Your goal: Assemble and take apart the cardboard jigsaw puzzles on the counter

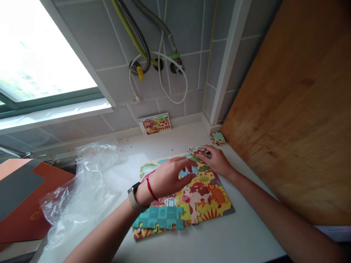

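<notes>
A colourful jigsaw puzzle (222,197) with a cow, a lion and yellow ground lies on the white counter. Joined teal checkered pieces (160,217) lie over its lower left part. My left hand (171,177), with a watch and a red string at the wrist, hovers over the middle of the puzzle. Its fingers are bent and apart, and nothing shows between them. At the puzzle's far edge my right hand (216,160) grips several puzzle pieces (197,150) between thumb and fingers. Part of the puzzle is hidden under my left hand and forearm.
A picture card (155,124) of a barn scene leans against the tiled wall. More stacked pieces (218,138) sit by the wooden panel (274,109) on the right. Crumpled clear plastic (82,197) and an orange box (30,197) are at left. Hoses (148,54) hang above.
</notes>
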A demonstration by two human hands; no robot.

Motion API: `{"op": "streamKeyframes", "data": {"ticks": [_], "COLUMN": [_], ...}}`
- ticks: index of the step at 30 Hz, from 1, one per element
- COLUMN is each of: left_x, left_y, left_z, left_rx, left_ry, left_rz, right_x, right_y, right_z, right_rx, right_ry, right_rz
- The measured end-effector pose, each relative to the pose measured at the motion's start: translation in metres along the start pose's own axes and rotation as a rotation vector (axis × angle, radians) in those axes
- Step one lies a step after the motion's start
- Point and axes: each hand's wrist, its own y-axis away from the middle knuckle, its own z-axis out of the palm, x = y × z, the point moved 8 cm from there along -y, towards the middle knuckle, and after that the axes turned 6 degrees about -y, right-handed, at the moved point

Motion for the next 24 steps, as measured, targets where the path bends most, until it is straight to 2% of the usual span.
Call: {"op": "streamKeyframes", "data": {"ticks": [1, 3, 6, 8, 16, 24], "left_x": [0.007, 0.013, 0.012, 0.008, -0.006, -0.014], "left_y": [0.003, 0.01, 0.016, 0.016, 0.012, 0.008], "left_z": [0.009, 0.03, 0.057, 0.067, 0.073, 0.07], "left_rx": [-0.109, -0.256, -0.356, -0.381, -0.44, -0.461], "left_ry": [-0.082, -0.22, -0.319, -0.337, -0.308, -0.159], "left_rz": [-0.02, -0.063, -0.092, -0.099, -0.085, -0.041], "right_x": [0.0, 0.0, 0.0, 0.0, -0.003, -0.003], "right_y": [0.0, 0.0, 0.0, 0.0, 0.001, -0.001], "right_z": [0.001, 0.003, 0.005, 0.006, 0.012, 0.01], "right_rx": [-0.004, -0.018, -0.029, -0.024, -0.072, -0.039], "right_ry": [-0.001, 0.008, 0.008, -0.014, -0.064, -0.124], "right_rz": [0.0, -0.001, -0.007, -0.006, -0.036, -0.029]}}
